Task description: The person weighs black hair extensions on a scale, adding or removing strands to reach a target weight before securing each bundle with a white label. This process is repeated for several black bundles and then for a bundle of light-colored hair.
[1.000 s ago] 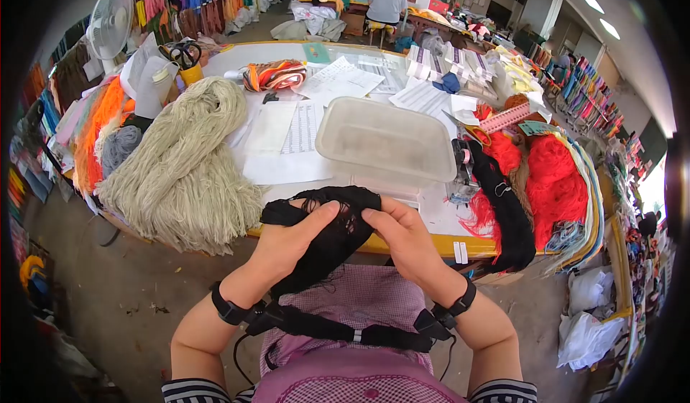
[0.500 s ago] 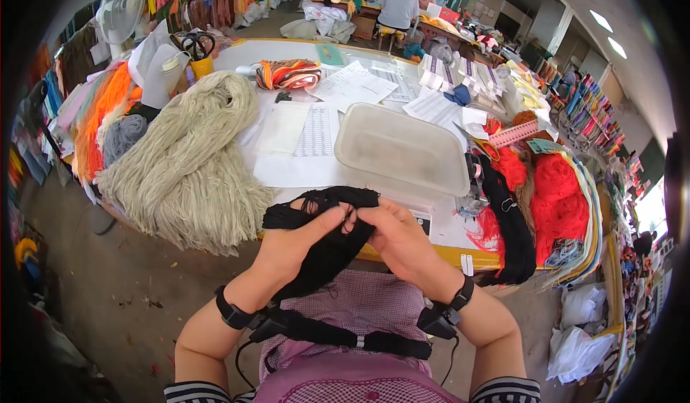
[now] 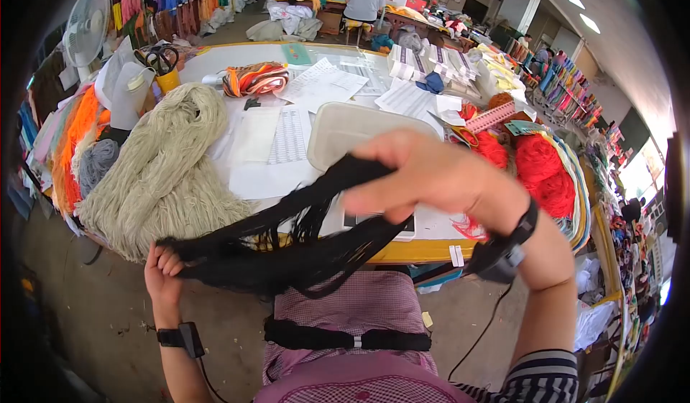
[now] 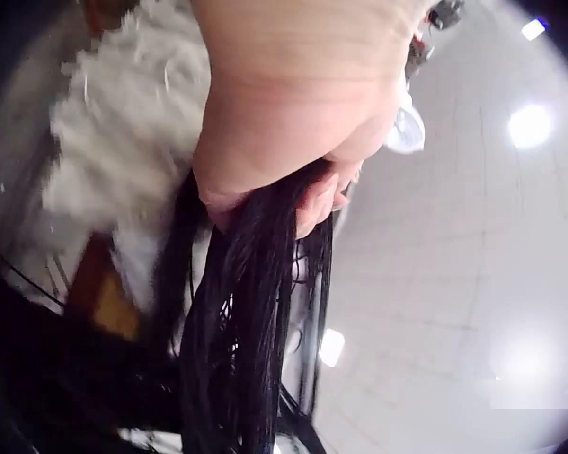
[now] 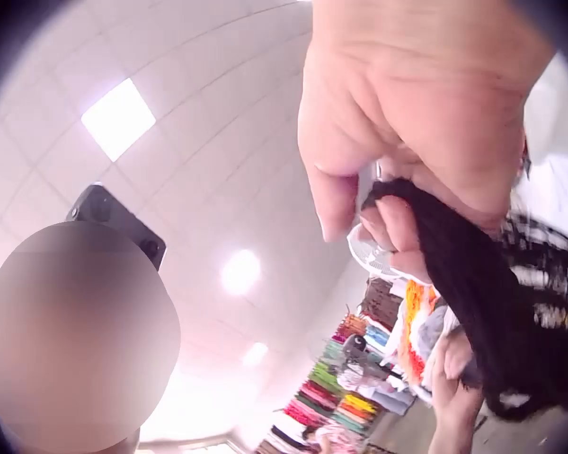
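Observation:
A loop of black yarn (image 3: 316, 248), a skein, stretches between the two hands above the lap and the table's front edge. My left hand (image 3: 164, 270) grips its low left end beside the pale skein. In the left wrist view, strands of the black skein (image 4: 251, 312) hang down out of the curled fingers (image 4: 314, 206). Higher and to the right, my right hand (image 3: 431, 177) holds the other end, overlapping the plastic tub in the head view. The right wrist view has its fingers (image 5: 398, 227) curled round the skein, with the thumb apart.
A pale green-grey skein (image 3: 165, 180) covers the table's left side. Behind the hands lie printed papers (image 3: 287, 137) and a translucent plastic tub (image 3: 330, 126). Red yarn (image 3: 543, 166) is heaped at the right. Scissors stand in a yellow cup (image 3: 168, 82); a person (image 3: 364, 4) sits farther back.
The hands were close together on the bunched black skein. They have moved apart, left hand down and left, right hand up and right, and the skein is now drawn out into a long loop.

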Available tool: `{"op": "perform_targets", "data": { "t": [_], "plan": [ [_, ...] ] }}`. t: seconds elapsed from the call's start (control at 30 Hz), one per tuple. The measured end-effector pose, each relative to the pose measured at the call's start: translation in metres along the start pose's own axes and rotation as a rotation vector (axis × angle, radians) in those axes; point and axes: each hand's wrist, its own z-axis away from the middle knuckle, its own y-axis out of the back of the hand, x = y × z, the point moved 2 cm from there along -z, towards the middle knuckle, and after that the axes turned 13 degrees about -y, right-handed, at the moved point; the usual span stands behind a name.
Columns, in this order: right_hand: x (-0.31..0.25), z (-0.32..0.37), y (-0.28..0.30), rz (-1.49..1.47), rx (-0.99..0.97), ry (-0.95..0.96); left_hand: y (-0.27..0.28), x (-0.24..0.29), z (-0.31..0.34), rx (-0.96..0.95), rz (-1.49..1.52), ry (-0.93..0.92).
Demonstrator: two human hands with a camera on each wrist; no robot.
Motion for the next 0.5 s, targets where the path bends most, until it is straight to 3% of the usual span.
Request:
{"op": "perform_targets", "data": {
  "t": [0.03, 0.07, 0.1, 0.2, 0.23, 0.3, 0.5],
  "plan": [
    [-0.009, 0.005, 0.013, 0.058, 0.064, 0.009, 0.030, 0.018, 0.005, 0.121, -0.002, -0.071],
    [-0.023, 0.012, 0.022, 0.085, 0.177, 0.025, 0.070, 0.039, 0.010, 0.088, -0.035, -0.118],
    [-0.031, 0.015, 0.037, 0.015, 0.239, 0.045, 0.090, 0.051, 0.023, 0.263, -0.063, -0.191],
    [-0.064, 0.022, 0.084, -0.065, 0.256, 0.138, 0.160, 0.080, 0.061, 0.455, -0.057, -0.286],
    [-0.074, 0.023, 0.099, 0.068, 0.340, 0.209, 0.173, 0.083, 0.072, 0.566, -0.113, -0.339],
    [-0.102, 0.030, 0.134, 0.105, 0.432, 0.236, 0.187, 0.083, 0.087, 0.608, -0.068, -0.340],
    [-0.180, 0.023, 0.145, 0.025, 0.564, 0.250, 0.222, 0.074, 0.102, 0.590, -0.041, -0.364]
  ]
}}
